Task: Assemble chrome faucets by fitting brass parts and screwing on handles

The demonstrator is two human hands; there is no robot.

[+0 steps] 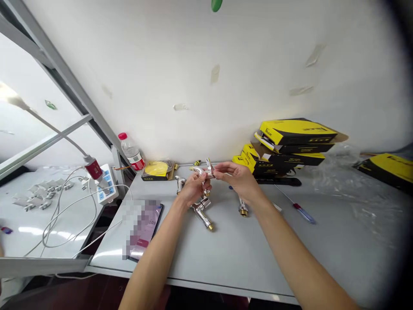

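Chrome tap (202, 172) — held up over a grey worktable (232, 254) — sits between both hands: left hand (193, 189) with fingers clamped around it, right hand (235, 178) with fingers pinched on its top, brass-ended tap (201, 214) lying just below.

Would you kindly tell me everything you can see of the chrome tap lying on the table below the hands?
The chrome tap is polished and bent, with a brass end at its lower right. It lies on the grey table, just beneath the left hand; whether they touch cannot be told.
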